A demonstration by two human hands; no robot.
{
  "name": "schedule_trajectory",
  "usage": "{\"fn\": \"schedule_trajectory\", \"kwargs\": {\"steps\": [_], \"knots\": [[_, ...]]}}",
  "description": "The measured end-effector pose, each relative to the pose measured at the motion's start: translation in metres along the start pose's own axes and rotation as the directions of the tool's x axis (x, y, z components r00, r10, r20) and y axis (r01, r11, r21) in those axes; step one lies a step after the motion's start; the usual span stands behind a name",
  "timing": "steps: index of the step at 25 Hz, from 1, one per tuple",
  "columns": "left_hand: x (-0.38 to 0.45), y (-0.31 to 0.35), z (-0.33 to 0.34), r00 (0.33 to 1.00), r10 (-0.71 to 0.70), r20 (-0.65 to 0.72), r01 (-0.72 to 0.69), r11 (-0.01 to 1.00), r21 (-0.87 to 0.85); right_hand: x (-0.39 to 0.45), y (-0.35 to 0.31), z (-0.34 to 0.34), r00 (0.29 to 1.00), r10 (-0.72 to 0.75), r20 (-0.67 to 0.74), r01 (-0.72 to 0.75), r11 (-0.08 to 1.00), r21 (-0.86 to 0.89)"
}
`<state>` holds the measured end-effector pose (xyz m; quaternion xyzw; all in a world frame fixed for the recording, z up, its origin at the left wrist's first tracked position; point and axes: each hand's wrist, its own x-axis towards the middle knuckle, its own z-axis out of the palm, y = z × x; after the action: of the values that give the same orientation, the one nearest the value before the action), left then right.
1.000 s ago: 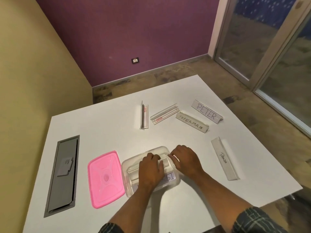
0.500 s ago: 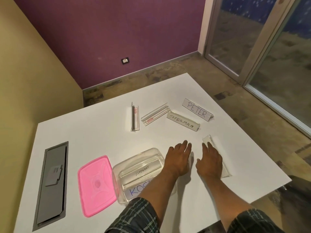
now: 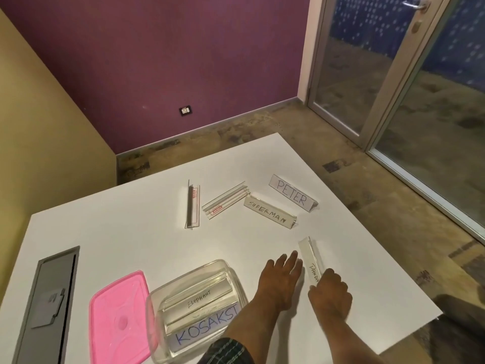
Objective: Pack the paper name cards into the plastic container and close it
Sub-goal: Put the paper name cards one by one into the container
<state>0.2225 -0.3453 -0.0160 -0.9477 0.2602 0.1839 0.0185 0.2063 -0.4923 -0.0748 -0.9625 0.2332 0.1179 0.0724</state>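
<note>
White tabletop [image 3: 131, 232] holds the clear container [image 3: 168, 334] near six o'clock, two cards inside, pink lid [image 3: 118, 319] laid aside for access, while the flat, splayed left hand [image 3: 278, 282] and loosely curled right hand [image 3: 329, 292] bracket the PANDA card [image 3: 311, 260], seemingly to gather it.

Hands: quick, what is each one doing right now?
Left hand: open, flat on the table, holding nothing.
Right hand: closing on the PANDA card; firm grip cannot be told.
</note>
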Motion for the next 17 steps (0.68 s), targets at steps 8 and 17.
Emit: {"fn": "schedule_trajectory", "kwargs": {"steps": [8,17], "knots": [[0.008,-0.005,0.001,0.998,0.056,-0.038,-0.054,0.997,0.054,-0.002,0.010,0.015,0.955,-0.260,-0.140,0.293,0.894,0.338],[0.001,-0.044,-0.033,0.959,0.175,-0.224,-0.109,0.954,0.280,-0.008,-0.003,-0.001,0.838,-0.483,-0.254,0.534,0.627,0.567]]}}
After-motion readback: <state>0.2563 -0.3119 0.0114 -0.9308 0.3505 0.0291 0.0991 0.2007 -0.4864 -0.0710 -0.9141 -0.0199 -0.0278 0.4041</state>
